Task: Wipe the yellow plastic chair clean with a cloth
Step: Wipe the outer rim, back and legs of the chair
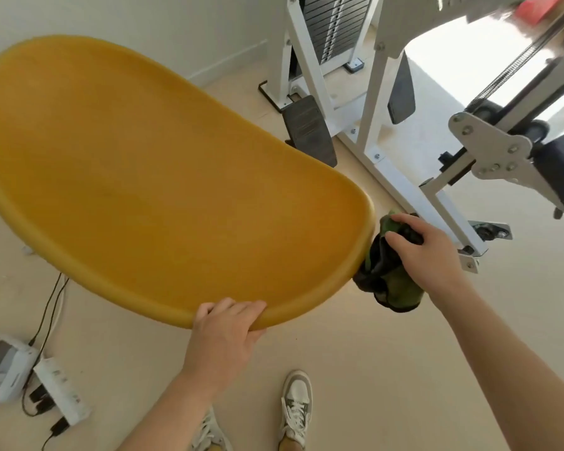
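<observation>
Pale gym floor [339, 369], left hand [223, 333] gripping yellow chair [163, 177], right hand [427, 252] clutching dark cloth [388, 281]

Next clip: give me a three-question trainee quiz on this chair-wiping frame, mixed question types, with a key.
1. True or false: the left hand grips the near rim of the yellow chair.
2. Where is the cloth? A) spread flat across the seat B) bunched in the right hand at the chair's right edge C) lying on the floor
3. Fill in: the cloth is black and ____.

Key: 1 true; 2 B; 3 green.
</observation>
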